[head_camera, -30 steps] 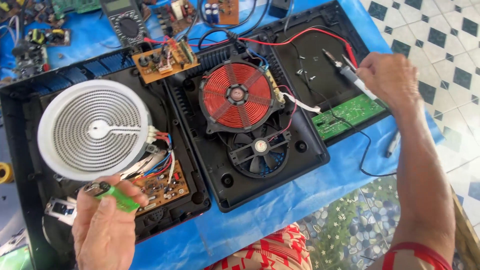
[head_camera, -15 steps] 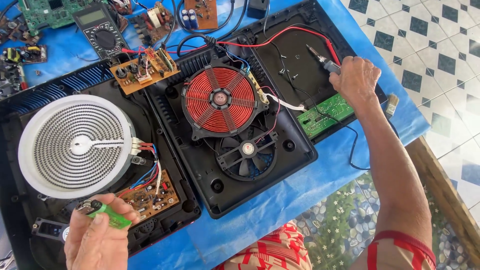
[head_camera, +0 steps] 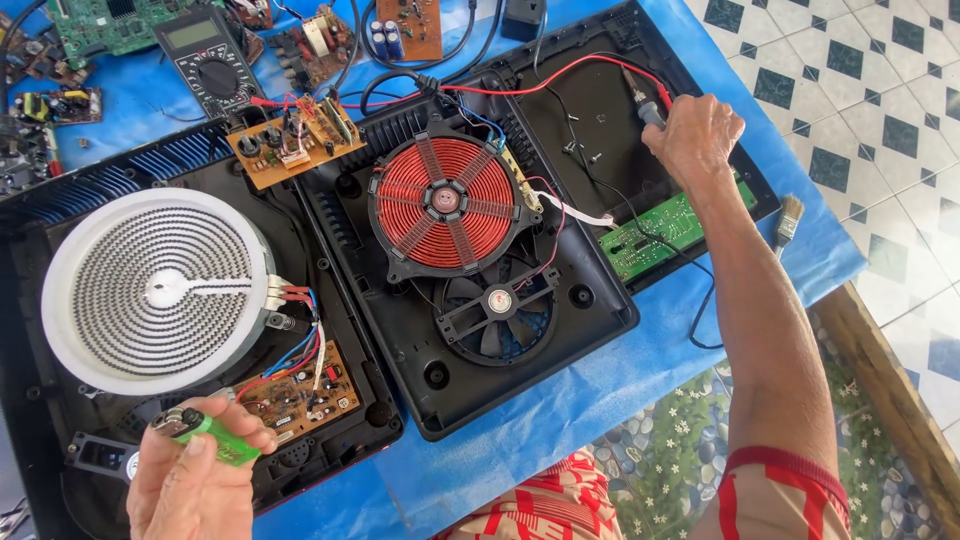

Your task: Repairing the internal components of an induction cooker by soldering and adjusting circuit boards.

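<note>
Gripping a green lighter [head_camera: 207,437] at 7 o'clock, left hand [head_camera: 190,480] fingers clamp it upright for ignition; right hand [head_camera: 697,135] fingers close around a soldering iron [head_camera: 645,103] at 2 o'clock.

Right hand [head_camera: 700,135] carried probe [head_camera: 645,102] farther over black tray [head_camera: 600,110].

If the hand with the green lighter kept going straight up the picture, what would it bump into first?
Probably the small brown circuit board with coloured wires, just past the left hand and its lighter. The white round heater lies beyond. Depth is hard to judge.
</note>
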